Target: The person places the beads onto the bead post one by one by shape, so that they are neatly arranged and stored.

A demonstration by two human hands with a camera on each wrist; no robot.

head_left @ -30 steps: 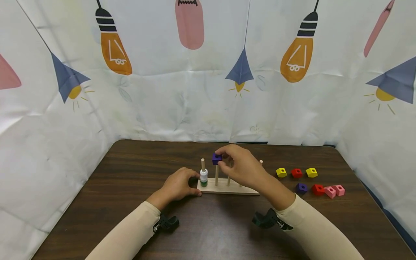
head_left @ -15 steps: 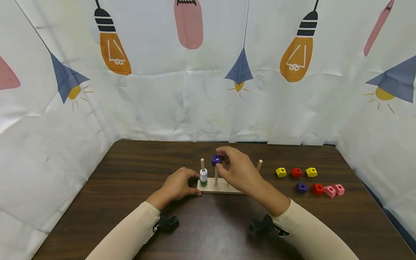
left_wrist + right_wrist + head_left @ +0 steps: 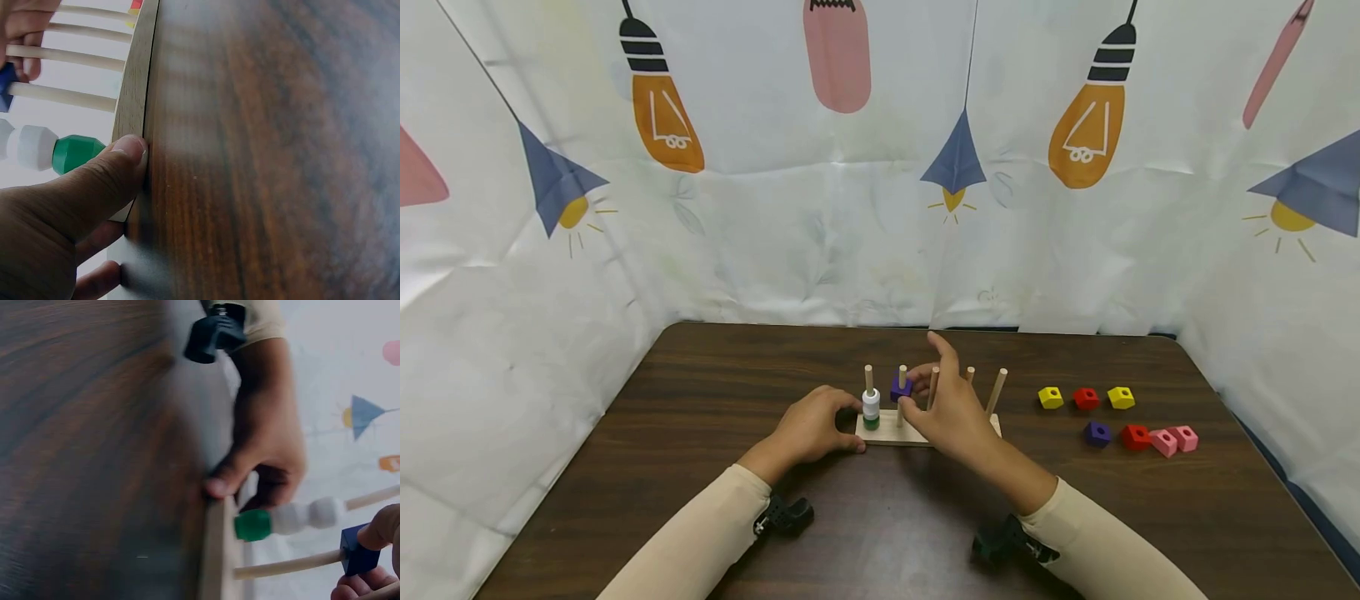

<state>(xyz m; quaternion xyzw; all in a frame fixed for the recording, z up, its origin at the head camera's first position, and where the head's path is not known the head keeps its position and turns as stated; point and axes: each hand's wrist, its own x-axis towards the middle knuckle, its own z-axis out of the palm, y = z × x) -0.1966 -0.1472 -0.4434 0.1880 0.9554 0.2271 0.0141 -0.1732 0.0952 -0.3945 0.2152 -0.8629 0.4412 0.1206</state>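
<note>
A wooden peg board [image 3: 889, 431] lies on the table, with several upright pegs along its base. My left hand [image 3: 807, 427] grips the board's left end, the thumb [image 3: 128, 150] on its front edge and fingers behind. Nearest that hand, the leftmost peg carries white beads [image 3: 870, 403] above a green bead [image 3: 76, 154]. A purple cube [image 3: 897, 391], bluish in the right wrist view, is threaded on the second peg, above the base, the peg's tip showing over it. My right hand [image 3: 953, 410] pinches this cube between thumb and fingers, its index finger raised.
Right of the board lie loose holed cubes: yellow ones [image 3: 1050, 398] [image 3: 1121, 398], red ones [image 3: 1086, 399] [image 3: 1136, 437], a purple one [image 3: 1097, 434] and two pink ones [image 3: 1163, 442] [image 3: 1184, 438]. A printed cloth [image 3: 880, 242] hangs behind the dark wooden table [image 3: 737, 358].
The purple cube has gone from the second peg's top to partway down it, the right hand moving down with it and lifting its index finger. The left hand stays put.
</note>
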